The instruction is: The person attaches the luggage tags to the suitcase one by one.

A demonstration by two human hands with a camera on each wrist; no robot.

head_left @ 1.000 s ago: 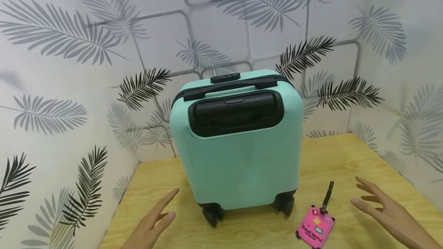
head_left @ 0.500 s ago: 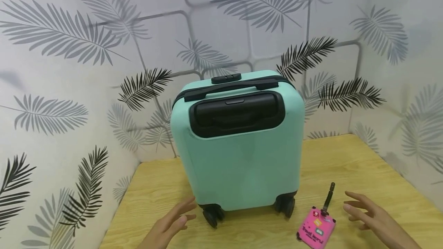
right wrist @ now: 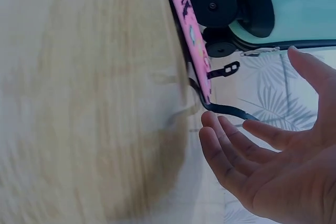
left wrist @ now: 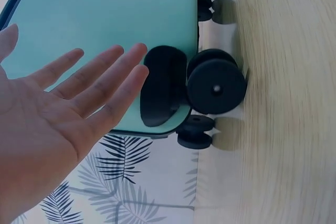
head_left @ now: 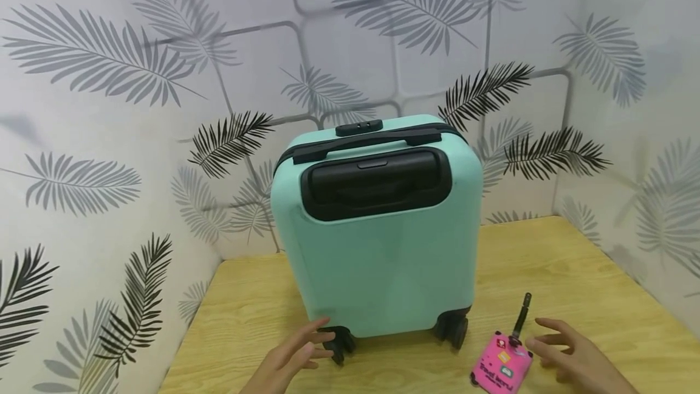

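A mint-green hard-shell suitcase stands upright on its black wheels, its back with the recessed black pull handle facing me. My left hand hovers by its lower left wheel, fingers spread and holding nothing. To the right of the suitcase lies a pink luggage tag with printed stickers and a black strap. Beside that tag is my right hand, its fingertips right at the tag's right edge in the head view. In the right wrist view its fingers are loosely extended, with nothing in them.
The suitcase and tag rest on a wood-patterned tabletop. Behind and at both sides rise pale walls with grey and black leaf prints. On top of the suitcase are a black carry handle and a combination lock.
My left hand has moved rightward to the suitcase's lower left wheel. My right hand has come leftward and down, close to the luggage tag. Suitcase and tag stay in place.
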